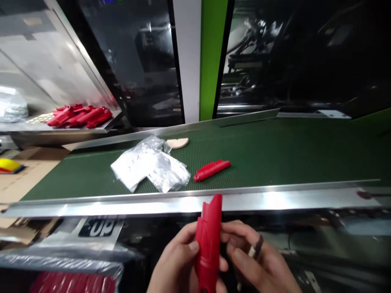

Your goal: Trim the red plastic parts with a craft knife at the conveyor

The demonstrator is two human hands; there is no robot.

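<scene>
My left hand [180, 256] is closed around a long red moulded plastic part [209, 244], held upright in front of the conveyor's near rail. The part has a stepped, notched upper end. Just to its right, my right hand [256, 260] is curled, with its fingertips against or very near the part's right side. A thin pale object with a dark end [255, 249] sticks out between its fingers; its kind is not clear. Another red plastic part [212, 170] lies on the green conveyor belt [275, 154], beyond my hands.
Clear plastic bags with white paper [149, 162] and a beige half-round piece [177, 143] lie on the belt. A metal rail [259, 199] edges its near side. Red parts [81, 116] are piled on a shelf at left. A plastic-lined box [76, 280] holds red pieces.
</scene>
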